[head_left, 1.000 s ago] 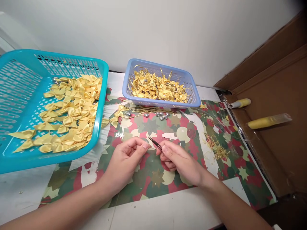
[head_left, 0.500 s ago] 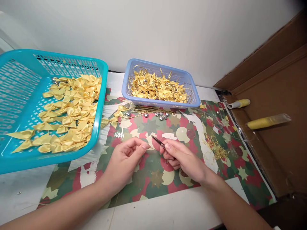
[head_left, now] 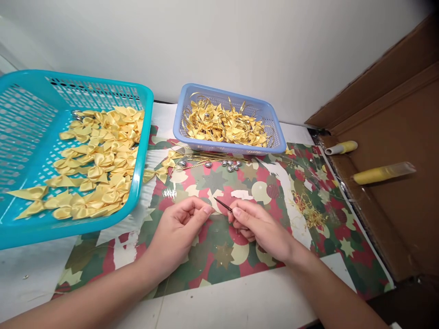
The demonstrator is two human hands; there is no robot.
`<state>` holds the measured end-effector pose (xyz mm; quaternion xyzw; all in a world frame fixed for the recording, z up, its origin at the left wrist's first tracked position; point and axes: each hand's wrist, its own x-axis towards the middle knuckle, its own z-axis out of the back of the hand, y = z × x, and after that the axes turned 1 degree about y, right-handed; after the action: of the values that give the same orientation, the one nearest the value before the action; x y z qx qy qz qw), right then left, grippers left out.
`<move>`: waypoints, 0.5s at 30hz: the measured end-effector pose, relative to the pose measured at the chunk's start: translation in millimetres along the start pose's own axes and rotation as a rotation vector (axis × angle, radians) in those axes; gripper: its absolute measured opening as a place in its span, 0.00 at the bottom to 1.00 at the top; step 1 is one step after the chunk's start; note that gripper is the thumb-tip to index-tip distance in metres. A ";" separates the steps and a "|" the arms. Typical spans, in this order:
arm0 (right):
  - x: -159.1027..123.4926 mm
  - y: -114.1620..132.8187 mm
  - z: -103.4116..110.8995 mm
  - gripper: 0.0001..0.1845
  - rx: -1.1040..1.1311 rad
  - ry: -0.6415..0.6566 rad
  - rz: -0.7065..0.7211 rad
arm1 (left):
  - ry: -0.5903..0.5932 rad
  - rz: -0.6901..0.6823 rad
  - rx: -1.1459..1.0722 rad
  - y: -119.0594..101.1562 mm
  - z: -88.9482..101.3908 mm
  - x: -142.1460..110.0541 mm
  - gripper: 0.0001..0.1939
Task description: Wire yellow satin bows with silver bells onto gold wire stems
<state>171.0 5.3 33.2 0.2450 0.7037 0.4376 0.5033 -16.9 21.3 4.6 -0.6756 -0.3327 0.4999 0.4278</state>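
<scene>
Over the patterned sheet, my left hand [head_left: 185, 228] is closed in a pinch of thumb and forefinger. What sits between those fingertips is too small to make out; a thin pale strand may stick out toward the right. My right hand [head_left: 259, 224] is wrapped round dark, slim-bladed small scissors [head_left: 223, 204], their handles mostly hidden by the fingers. The tip points up and left, just right of the left fingertips and apart from them. Behind both hands lie several silver bells [head_left: 230, 167] and a bundle of gold cords [head_left: 212, 156].
A teal basket [head_left: 146, 137] of yellow ribbon bows [head_left: 99, 164] stands left. Behind is a blue basket [head_left: 228, 145] with bows on gold cords. Gold clippings [head_left: 313, 217] lie right, beside a cardboard wall [head_left: 394, 137] with two yellow tubes [head_left: 384, 173] sticking out. Loose bows [head_left: 159, 173] lie by the teal basket.
The scissors have turned slightly in my right hand; their blades look thinner and the tip has shifted a little left and down. My left hand keeps its pinch almost unmoved.
</scene>
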 end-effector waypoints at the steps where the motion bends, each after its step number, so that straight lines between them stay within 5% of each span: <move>1: -0.2 0.8 1.5 0.17 -0.052 -0.029 0.018 | -0.003 0.003 -0.001 -0.2 -0.3 -0.1 0.18; 8: 10.2 -1.8 23.5 0.14 -0.941 -0.688 0.308 | 0.001 -0.004 -0.022 0.1 -0.3 -0.3 0.18; 15: 26.7 -13.7 28.7 0.06 -1.277 -0.744 0.409 | 0.005 -0.016 -0.054 0.5 0.4 -0.4 0.17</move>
<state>188.9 30.1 5.0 0.1634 0.0391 0.7324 0.6599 -17.4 20.9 4.2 -0.6854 -0.3506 0.4857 0.4141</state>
